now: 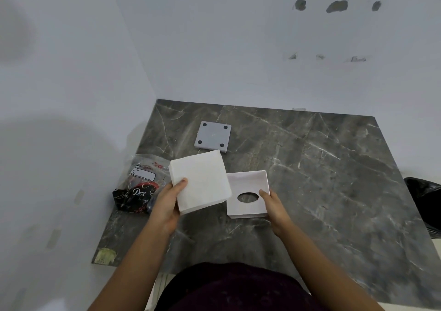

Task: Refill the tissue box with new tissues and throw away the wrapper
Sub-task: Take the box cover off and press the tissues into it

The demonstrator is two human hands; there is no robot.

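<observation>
White tissue box (248, 195) lies on the dark marble table (334, 179), open side up toward the camera; the inside shows only the oval dispensing hole (248, 197) in its floor, no tissues in it. Stack of white tissues (200, 182) is held just left of the box, tilted, its right edge overlapping the box's left wall; not inside the box. Grey square base panel (213, 136) with four dark round pads lies flat on the table behind the box, apart from it. Crumpled wrapper (138, 186), clear and dark plastic with "Dove" print, sits left of the box, beyond the tissue stack, at the table's left edge. Black bag (424, 198) shows well right of the box, past the table edge; contents cannot be told.

Left hand (167, 205) grips the tissue stack at its near-left corner, thumb on top, fingers hidden under it. Right hand (274, 208) holds the box's right wall, thumb inside over the rim near the oval hole, fingers outside and mostly hidden. Both forearms reach forward from the bottom of the frame, bare.
</observation>
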